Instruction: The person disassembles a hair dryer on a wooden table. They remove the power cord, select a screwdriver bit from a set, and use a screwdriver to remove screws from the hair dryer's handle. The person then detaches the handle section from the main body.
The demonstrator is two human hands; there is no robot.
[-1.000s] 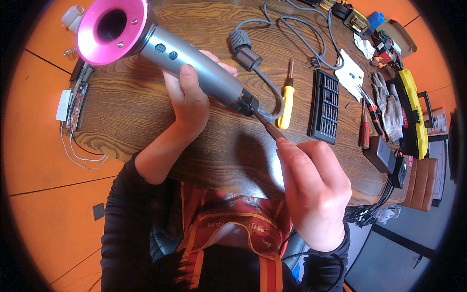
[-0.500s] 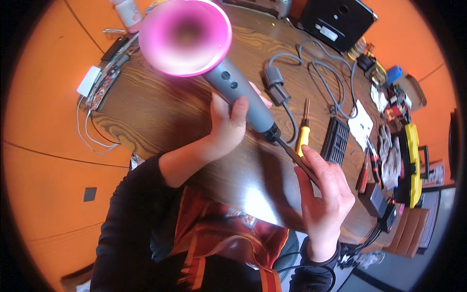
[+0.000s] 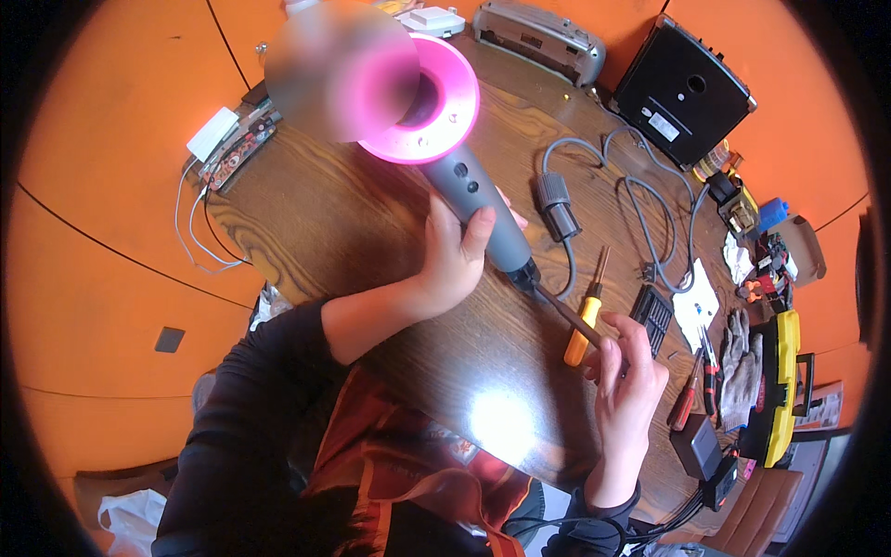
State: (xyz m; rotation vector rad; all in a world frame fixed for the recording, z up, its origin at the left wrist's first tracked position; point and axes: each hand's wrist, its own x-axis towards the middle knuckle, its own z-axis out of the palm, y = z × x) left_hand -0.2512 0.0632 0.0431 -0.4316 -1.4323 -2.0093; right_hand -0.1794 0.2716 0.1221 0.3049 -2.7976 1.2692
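Note:
My left hand (image 3: 453, 262) grips the grey handle of a hair dryer (image 3: 483, 209), holding it up off the wooden table (image 3: 325, 223). Its pink ring head (image 3: 422, 102) points away to the upper left. My right hand (image 3: 626, 382) pinches a thin dark tool (image 3: 566, 316), and the tool's tip meets the lower end of the handle. A yellow-handled screwdriver (image 3: 582, 342) lies on the table just beneath that tool.
A grey cable with a plug block (image 3: 554, 200) loops across the table's right half. A black slotted filter (image 3: 657, 317), red pliers (image 3: 707, 371), gloves (image 3: 740, 357) and a yellow-black toolbox (image 3: 781, 390) lie right. A black box (image 3: 682, 93), silver radio (image 3: 538, 37) and circuit board (image 3: 237, 148) sit behind.
The dryer has been lifted and turned more upright, its pink head now farther from me. My right hand has risen with the thin tool to the handle's end.

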